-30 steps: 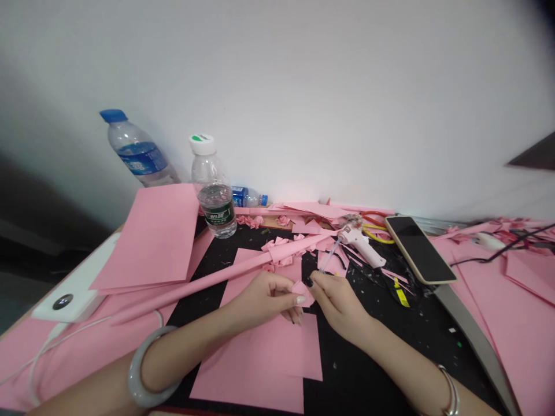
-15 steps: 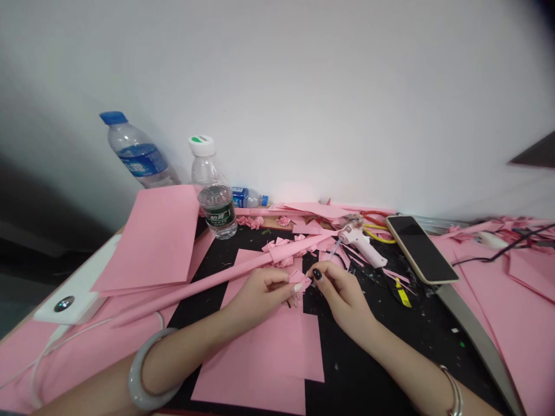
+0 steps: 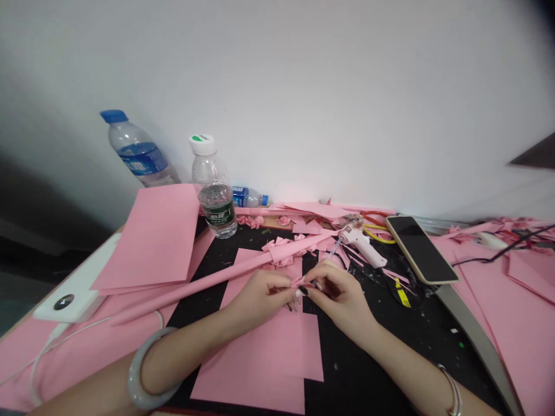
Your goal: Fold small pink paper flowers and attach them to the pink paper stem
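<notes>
Between my two hands is a small folded piece of pink paper (image 3: pixel 298 282), partly hidden by the fingers. My left hand (image 3: pixel 264 292) pinches it from the left, thumb and fingers closed. From the right, my right hand (image 3: pixel 336 292) is closed on it too, the dark-nailed thumb pressed on the paper. Under the hands lie flat pink paper sheets (image 3: pixel 255 364) on a black mat (image 3: pixel 359 370). Just beyond them, a long rolled pink paper tube (image 3: pixel 208 282) runs slantwise, with folded pink paper flowers (image 3: pixel 281 259) beside its far end.
A white glue gun (image 3: pixel 363 242) and a phone (image 3: pixel 420 248) lie at the right. An upright water bottle (image 3: pixel 214 196) and a leaning bottle (image 3: pixel 143 153) stand at the left, near a pink paper stack (image 3: pixel 151 237) and a white power strip (image 3: pixel 71 303). Behind is a wall (image 3: pixel 347 104).
My right thumb has come down and forward onto the folded paper, and the fingers of both hands are closer together. The bottles, glue gun and phone stay put.
</notes>
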Motion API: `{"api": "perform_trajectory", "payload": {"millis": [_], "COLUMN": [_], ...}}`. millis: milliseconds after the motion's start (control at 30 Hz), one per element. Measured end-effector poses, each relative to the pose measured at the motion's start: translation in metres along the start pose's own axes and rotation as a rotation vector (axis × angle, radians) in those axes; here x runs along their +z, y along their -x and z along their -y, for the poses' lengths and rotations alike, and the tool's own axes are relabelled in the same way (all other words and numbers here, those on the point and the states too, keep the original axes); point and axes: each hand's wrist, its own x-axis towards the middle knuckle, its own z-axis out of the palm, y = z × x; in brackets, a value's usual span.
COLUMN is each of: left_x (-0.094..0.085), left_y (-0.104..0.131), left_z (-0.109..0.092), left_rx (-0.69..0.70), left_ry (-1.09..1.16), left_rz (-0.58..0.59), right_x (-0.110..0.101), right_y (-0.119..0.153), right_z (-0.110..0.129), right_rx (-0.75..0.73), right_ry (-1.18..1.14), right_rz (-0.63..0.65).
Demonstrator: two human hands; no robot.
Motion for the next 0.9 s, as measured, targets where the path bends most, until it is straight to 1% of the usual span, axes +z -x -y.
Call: {"api": "perform_trajectory", "payload": {"millis": [167, 300, 400, 567, 667, 767, 833, 900], "left_x": [0.0005, 0.0009, 0.0017, 0.0032, 0.0037, 0.0045, 0.0051, 0.0052], "left_y": [0.0002, -0.0009, -0.001, 0.0009, 0.0022, 0.003, 0.0032, 0.0032], "left_z": [0.0009, 0.0028, 0.0029, 0.0, -0.0014, -0.001, -0.0002, 0.0004], "left_rx": [0.012, 0.042, 0.036, -0.039, -0.064, -0.122, -0.167, -0.193], "left_ry": [-0.008, -0.042, -0.021, 0.03, 0.055, 0.105, 0.164, 0.215], "left_rz": [-0.006, -0.009, 0.005, 0.055, 0.074, 0.1, 0.122, 0.135], "right_x": [0.0006, 0.0008, 0.0012, 0.0019, 0.0028, 0.0042, 0.0053, 0.006], "right_y": [0.0001, -0.0001, 0.0005, 0.0008, -0.0001, 0.0, 0.0015, 0.0038], "right_z": [-0.0009, -0.0008, -0.0016, -0.0018, -0.0007, 0.0001, -0.0002, -0.0014], "right_rx": [0.042, 0.029, 0.021, -0.01, 0.026, 0.045, 0.016, -0.047], "right_ry": [0.014, 0.012, -0.002, -0.035, -0.053, -0.067, -0.068, -0.042], "right_rz": [-0.001, 0.017, 0.022, 0.052, 0.073, 0.078, 0.069, 0.059]}}
